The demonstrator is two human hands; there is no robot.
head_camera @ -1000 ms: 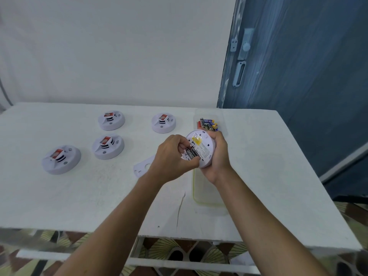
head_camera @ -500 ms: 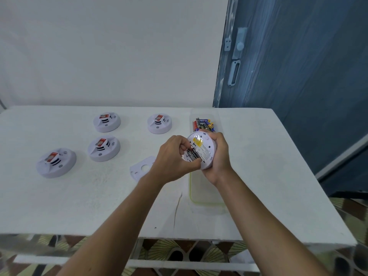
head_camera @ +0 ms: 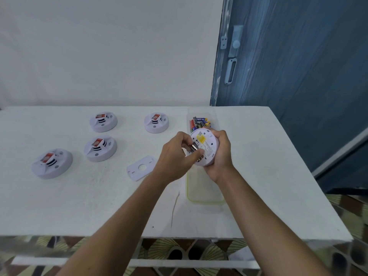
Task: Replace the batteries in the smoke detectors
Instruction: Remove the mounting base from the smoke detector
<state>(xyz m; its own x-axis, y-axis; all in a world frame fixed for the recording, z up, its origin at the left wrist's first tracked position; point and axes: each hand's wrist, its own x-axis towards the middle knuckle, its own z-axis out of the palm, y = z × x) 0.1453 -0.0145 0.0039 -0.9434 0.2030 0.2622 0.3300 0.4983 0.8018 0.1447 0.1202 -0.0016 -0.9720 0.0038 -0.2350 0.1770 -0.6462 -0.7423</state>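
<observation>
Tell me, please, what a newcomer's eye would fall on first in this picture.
The hands at centre-right draw the eye first: the right hand cradles an upturned smoke detector while the left hand pinches a battery at its open back. Next, four more detectors with red labels sit across the left half of the table. A clear tray holds loose batteries just behind the hands.
</observation>
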